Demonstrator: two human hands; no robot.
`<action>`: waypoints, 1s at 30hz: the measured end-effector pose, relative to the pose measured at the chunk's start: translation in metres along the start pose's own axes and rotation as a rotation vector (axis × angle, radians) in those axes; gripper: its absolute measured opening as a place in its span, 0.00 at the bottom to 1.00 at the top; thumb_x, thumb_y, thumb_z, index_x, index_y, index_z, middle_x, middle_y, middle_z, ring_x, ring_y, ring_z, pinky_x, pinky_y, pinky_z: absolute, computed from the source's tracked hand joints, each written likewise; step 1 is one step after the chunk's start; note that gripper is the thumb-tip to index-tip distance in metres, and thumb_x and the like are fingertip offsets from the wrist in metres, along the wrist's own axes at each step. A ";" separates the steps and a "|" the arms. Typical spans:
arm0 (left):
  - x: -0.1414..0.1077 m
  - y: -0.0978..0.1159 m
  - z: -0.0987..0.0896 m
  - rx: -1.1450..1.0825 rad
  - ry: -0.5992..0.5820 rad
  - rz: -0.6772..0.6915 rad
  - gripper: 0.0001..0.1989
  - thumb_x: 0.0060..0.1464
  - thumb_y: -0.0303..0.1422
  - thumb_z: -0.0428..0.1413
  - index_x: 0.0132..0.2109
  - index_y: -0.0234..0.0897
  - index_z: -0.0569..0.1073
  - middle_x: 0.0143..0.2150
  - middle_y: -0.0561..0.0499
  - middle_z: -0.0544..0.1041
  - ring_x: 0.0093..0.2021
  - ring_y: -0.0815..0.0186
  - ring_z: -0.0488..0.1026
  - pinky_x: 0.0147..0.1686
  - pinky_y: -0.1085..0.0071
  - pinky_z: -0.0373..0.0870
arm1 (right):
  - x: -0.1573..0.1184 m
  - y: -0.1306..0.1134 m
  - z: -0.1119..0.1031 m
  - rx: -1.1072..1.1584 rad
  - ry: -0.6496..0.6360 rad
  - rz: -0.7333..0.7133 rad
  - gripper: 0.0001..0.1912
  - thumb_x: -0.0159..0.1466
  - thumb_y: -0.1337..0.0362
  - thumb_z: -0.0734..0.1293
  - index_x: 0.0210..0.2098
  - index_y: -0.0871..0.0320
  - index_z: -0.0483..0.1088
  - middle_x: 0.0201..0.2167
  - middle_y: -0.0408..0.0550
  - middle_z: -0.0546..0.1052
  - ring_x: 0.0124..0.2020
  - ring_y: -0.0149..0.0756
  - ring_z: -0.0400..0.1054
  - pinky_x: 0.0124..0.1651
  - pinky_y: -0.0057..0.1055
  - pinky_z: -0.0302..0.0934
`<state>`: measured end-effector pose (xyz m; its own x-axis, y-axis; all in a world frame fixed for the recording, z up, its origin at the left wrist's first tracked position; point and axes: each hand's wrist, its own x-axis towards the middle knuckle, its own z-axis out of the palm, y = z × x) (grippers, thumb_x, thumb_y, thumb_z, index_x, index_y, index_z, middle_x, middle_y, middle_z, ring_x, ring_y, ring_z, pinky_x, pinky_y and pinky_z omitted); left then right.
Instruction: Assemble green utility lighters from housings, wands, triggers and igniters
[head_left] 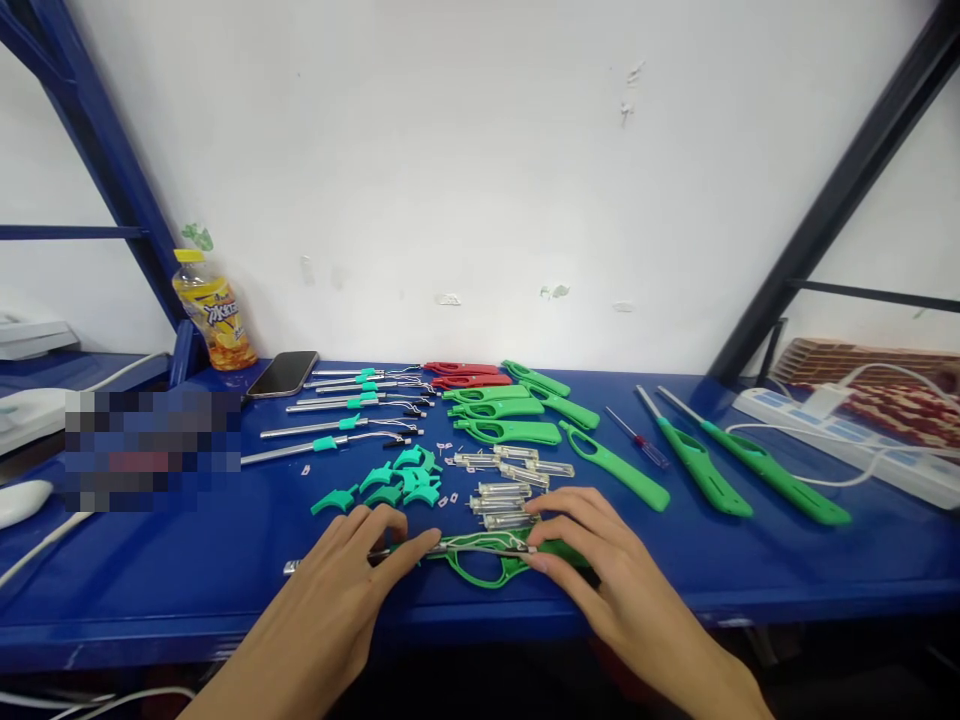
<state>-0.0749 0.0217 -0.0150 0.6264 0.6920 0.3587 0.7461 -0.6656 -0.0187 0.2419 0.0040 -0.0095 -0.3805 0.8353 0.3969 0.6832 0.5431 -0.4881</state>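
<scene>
- Pinching a metal tube (291, 567) between thumb and fingers of the left hand (349, 568), at lower centre of the frame, above a green handle (513, 567).
- Grasping the right end of the thin wires (480, 542) with thumb and fingertips of the right hand (609, 562).
- Probably light; stiff and perhaps slippery along the tube, soft and easily tugged loose at the wires.
- Best taken by the tube, with only a gentle pinch at the wire end.
- Near centre, just beyond the right hand: small clear tanks (523, 475), likely brittle, contents too small to tell.
- At left of the frame: an upright bottle (214, 315), with amber liquid (234, 356) showing low inside.
</scene>
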 end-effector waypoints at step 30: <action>0.063 -0.026 -0.021 -0.002 -0.045 0.047 0.13 0.72 0.25 0.51 0.48 0.36 0.81 0.47 0.43 0.77 0.48 0.53 0.72 0.48 0.57 0.72 | -0.001 -0.003 0.002 -0.043 0.105 -0.085 0.05 0.76 0.63 0.67 0.44 0.50 0.77 0.49 0.49 0.79 0.55 0.47 0.70 0.56 0.45 0.69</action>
<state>-0.0594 0.0766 0.0274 0.6703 0.6720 0.3149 0.7152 -0.6982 -0.0323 0.2392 0.0017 -0.0104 -0.3723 0.7714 0.5161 0.6782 0.6057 -0.4161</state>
